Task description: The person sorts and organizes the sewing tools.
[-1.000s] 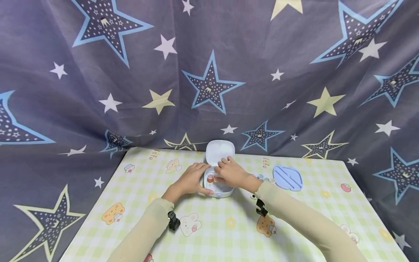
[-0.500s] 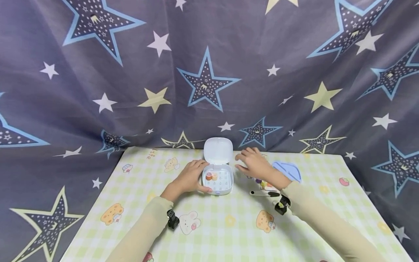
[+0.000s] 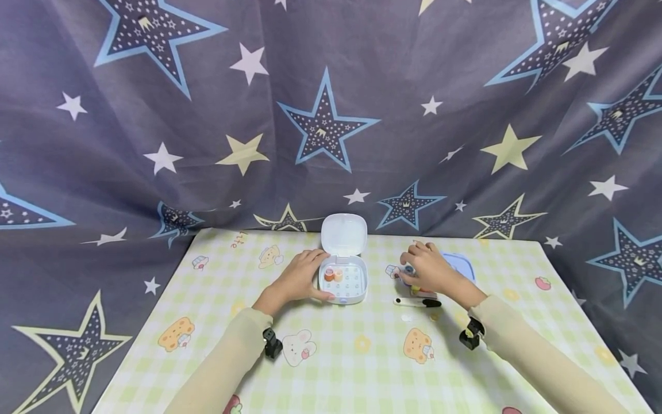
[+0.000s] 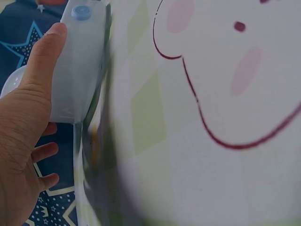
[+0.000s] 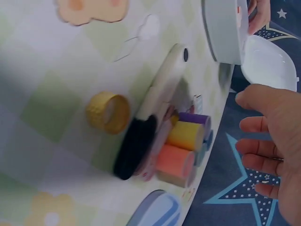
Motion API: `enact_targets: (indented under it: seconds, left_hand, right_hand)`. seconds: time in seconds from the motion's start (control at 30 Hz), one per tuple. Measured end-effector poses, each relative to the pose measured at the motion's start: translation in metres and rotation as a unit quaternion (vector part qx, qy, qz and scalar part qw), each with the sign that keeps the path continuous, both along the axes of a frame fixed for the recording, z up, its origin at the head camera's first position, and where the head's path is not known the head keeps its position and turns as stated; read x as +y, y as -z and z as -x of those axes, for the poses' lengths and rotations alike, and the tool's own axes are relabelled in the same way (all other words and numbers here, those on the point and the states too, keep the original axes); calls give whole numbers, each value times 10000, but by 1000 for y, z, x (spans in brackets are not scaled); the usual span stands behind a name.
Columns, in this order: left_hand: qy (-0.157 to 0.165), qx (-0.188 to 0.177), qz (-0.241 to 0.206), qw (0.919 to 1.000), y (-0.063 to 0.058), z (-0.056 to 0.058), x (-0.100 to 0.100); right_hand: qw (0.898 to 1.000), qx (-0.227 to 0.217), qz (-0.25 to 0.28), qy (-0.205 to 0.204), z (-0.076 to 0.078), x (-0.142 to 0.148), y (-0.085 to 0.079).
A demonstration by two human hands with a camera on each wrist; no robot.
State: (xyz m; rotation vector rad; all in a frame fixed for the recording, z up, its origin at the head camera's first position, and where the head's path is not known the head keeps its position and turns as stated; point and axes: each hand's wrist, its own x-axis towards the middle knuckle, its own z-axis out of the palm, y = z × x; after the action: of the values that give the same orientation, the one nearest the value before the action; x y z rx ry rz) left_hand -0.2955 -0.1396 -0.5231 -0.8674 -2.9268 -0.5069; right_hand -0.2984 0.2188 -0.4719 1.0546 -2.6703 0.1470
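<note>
My left hand (image 3: 300, 279) holds the left side of a white sewing box (image 3: 357, 296), thumb at its front near a blue latch (image 4: 81, 12). The box's lid (image 3: 343, 233) stands raised at the back. Inside, two thread spools, one red-orange (image 3: 329, 275) and one peach (image 3: 338, 276), sit on the pegged floor at the back left. My right hand (image 3: 429, 269) is over a cluster of spools to the right, its fingers loosely bent with nothing between them. That cluster includes a yellow spool (image 5: 185, 136), an orange spool (image 5: 174, 160) and a purple spool (image 5: 195, 118).
Alongside the spools lies a slim white tool (image 3: 405, 302) with a black end. A yellow ring-like thimble (image 5: 96, 113) rests nearer the front. Behind the right hand is a light-blue tray (image 3: 462, 265). A star-patterned curtain (image 3: 331, 190) hangs beyond the checked tablecloth (image 3: 362, 368).
My right hand has left the box's inside and moved right to the spool cluster, uncovering the two spools in the box. The left hand has stayed on the box.
</note>
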Motion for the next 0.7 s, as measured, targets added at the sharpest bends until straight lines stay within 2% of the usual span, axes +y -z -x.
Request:
enact_targets:
  seconds: [0.23,0.37,0.7]
  left_hand:
    - [-14,-28,-76,10000,0,-1,1]
    - [-18,0,-101,9999,0,-2,0]
    - [-46,-56,-157,9999,1,-2,0]
  right_hand:
    - [9992,-63,-401,61,-3,8,11]
    - [9984,72,-560,96,-2,9,15]
    - [9977,369,-557,124,-4,9,20]
